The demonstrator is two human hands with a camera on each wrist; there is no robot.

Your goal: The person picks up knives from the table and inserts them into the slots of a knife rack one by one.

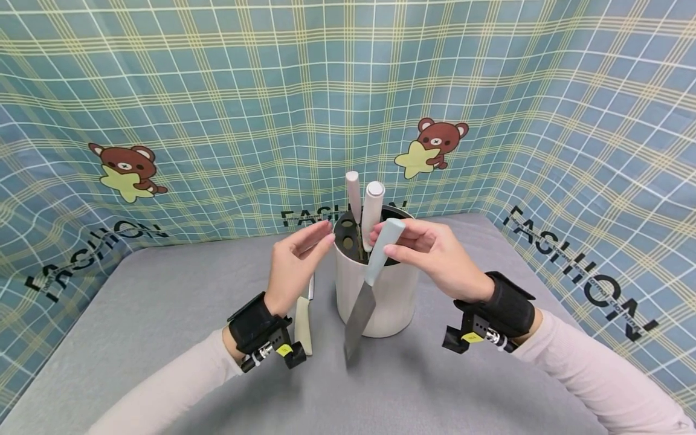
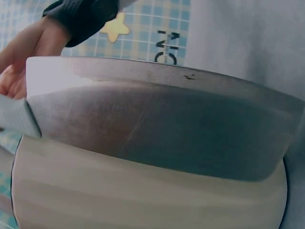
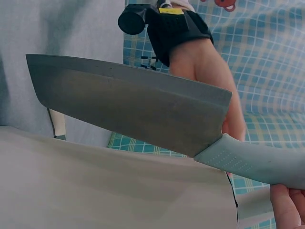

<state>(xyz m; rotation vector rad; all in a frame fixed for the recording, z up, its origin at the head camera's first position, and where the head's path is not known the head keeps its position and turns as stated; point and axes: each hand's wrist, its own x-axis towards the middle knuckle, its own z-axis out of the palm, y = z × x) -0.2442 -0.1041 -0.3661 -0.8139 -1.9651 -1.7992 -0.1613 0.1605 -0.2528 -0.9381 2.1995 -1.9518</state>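
My right hand [image 1: 437,257] pinches the pale blue handle of a cleaver [image 1: 360,320] between thumb and fingers. The wide steel blade slants down and left in front of a white round knife holder [image 1: 394,302]. In the right wrist view, fingertips [image 3: 285,210] grip the handle's end. My left hand [image 1: 295,266] hovers at the holder's left side, fingers bent loosely and nothing between them. Two white-handled knives, one thicker [image 1: 372,208] and one thinner [image 1: 353,190], stand in the holder's black slotted insert [image 1: 347,238].
A knife with a cream handle [image 1: 302,329] lies on the grey tabletop [image 1: 190,308] left of the holder, its blade partly hidden behind my left hand. Blue plaid cloth [image 1: 244,121] with printed bears hangs at the back and sides.
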